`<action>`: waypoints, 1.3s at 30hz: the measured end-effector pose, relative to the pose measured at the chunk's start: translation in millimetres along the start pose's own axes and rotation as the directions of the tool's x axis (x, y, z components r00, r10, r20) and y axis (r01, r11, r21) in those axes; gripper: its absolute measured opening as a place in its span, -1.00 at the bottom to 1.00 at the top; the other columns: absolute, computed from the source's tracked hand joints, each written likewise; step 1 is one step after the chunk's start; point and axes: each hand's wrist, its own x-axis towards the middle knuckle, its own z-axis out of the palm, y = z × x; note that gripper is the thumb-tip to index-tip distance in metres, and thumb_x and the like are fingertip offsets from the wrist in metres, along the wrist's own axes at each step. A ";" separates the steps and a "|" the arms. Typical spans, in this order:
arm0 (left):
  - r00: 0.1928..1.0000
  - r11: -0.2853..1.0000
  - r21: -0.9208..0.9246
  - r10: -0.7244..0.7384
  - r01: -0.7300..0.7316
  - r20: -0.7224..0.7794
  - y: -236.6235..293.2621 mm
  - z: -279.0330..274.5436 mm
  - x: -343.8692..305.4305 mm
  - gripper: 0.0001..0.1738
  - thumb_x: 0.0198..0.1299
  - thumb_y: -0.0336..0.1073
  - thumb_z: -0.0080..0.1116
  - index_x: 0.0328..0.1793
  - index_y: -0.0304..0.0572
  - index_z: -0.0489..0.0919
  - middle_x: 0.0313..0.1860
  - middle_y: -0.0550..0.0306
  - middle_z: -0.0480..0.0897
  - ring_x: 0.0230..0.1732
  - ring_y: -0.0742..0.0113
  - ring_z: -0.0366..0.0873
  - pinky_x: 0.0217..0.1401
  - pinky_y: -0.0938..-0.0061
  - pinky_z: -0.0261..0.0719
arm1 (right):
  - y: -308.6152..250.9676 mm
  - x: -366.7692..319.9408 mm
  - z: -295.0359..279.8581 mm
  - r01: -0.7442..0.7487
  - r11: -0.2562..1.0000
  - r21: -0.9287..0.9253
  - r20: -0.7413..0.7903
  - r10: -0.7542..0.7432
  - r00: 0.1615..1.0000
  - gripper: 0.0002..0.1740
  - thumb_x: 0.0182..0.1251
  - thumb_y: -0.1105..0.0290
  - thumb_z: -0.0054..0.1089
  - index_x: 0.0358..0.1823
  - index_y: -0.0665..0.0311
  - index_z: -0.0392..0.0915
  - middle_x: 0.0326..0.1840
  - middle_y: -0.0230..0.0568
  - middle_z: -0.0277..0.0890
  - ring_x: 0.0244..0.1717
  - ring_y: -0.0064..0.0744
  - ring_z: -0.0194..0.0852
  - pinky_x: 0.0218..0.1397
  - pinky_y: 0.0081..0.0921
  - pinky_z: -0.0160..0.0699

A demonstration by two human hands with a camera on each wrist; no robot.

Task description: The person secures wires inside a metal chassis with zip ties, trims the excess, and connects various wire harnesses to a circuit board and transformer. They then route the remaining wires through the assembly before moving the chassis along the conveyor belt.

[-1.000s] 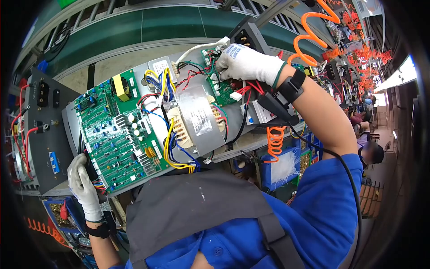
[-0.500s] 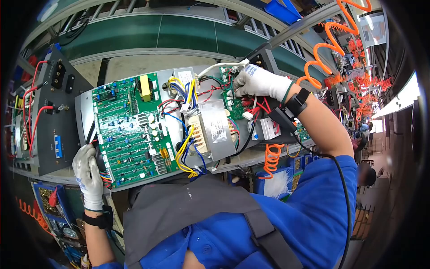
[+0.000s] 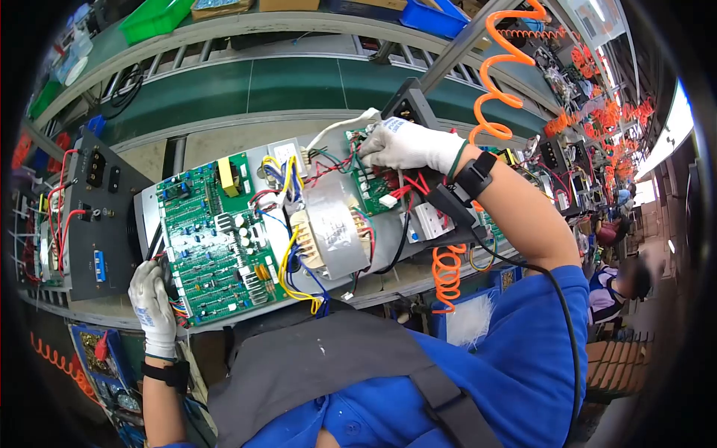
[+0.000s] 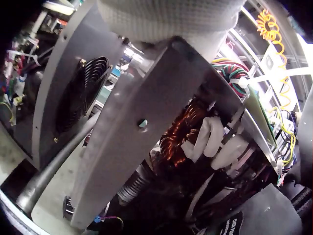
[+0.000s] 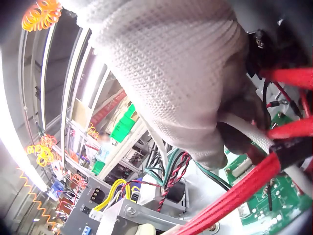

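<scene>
White cable (image 3: pixel 334 127) pinched in right hand (image 3: pixel 403 145), small board (image 3: pixel 373 187) just beneath, left hand (image 3: pixel 153 302) clasping chassis (image 3: pixel 147 213) edge; wiring likely unfinished

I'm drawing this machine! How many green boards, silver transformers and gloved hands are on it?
Green boards: 2, large board, small board
Silver transformer: 1
Gloved hands: 2, left hand gripping the chassis, right hand holding a white cable
Total: 5

Gloved left hand (image 3: pixel 153 306) grips the chassis (image 3: pixel 147 213) edge — right hand (image 3: pixel 403 145) holds a white cable (image 3: pixel 336 127) over the small board (image 3: pixel 373 187).
</scene>
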 end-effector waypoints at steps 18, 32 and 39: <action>0.990 0.992 0.089 0.100 -0.091 -0.099 60.6 -30.9 63.4 -0.66 0.20 -0.49 0.10 0.11 -0.27 0.58 0.16 -0.09 0.57 0.17 0.01 0.48 0.27 0.23 0.34 | -17.2 8.9 -4.6 0.106 0.815 -0.570 0.088 -0.068 0.994 -0.80 0.02 0.46 0.19 -0.29 0.20 0.70 -0.32 -0.09 0.67 -0.22 -0.12 0.67 -0.17 -0.29 0.61; 0.729 0.937 -0.167 0.345 -0.308 0.591 270.1 92.4 232.0 -0.72 0.17 -0.14 0.14 -0.31 -0.20 0.70 -0.43 -0.12 0.66 -0.33 -0.03 0.66 -0.20 0.18 0.58 | -13.1 -2.5 -2.0 0.050 0.865 -0.499 -0.007 -0.061 0.998 -0.72 0.02 0.45 0.25 -0.17 0.21 0.69 -0.20 -0.08 0.67 -0.14 -0.12 0.66 -0.09 -0.30 0.60; 0.659 0.980 -0.195 0.117 0.046 0.743 276.9 89.8 247.8 -0.64 0.13 -0.06 0.17 -0.14 -0.17 0.70 -0.38 -0.09 0.70 -0.28 0.01 0.69 -0.12 0.23 0.60 | -10.2 -8.7 -14.4 0.092 0.842 -0.532 0.000 -0.109 0.994 -0.71 0.02 0.45 0.27 -0.16 0.23 0.68 -0.19 -0.11 0.68 -0.10 -0.15 0.66 -0.07 -0.29 0.60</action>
